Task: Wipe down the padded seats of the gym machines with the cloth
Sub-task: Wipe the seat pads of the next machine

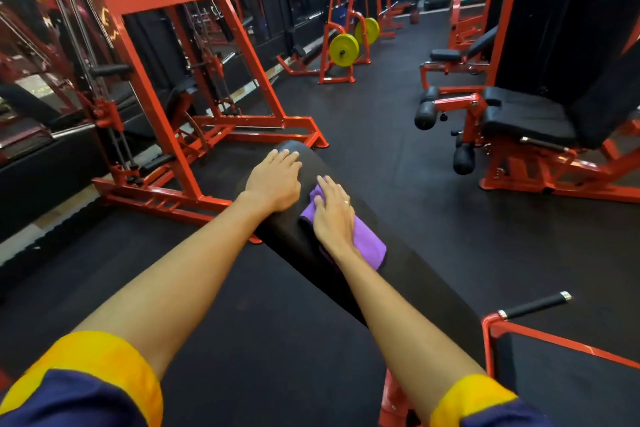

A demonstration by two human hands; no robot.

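Purple cloth lying on the long black padded bench, right hand pressing flat on the cloth with straight fingers, left hand flat on the pad just beside it, red machines around.

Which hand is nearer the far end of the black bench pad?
Left. The left hand rests flat almost at that end; the right hand lies further back, pressing the purple cloth.

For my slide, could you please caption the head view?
Right hand presses purple cloth on black bench pad; left hand rests alongside.
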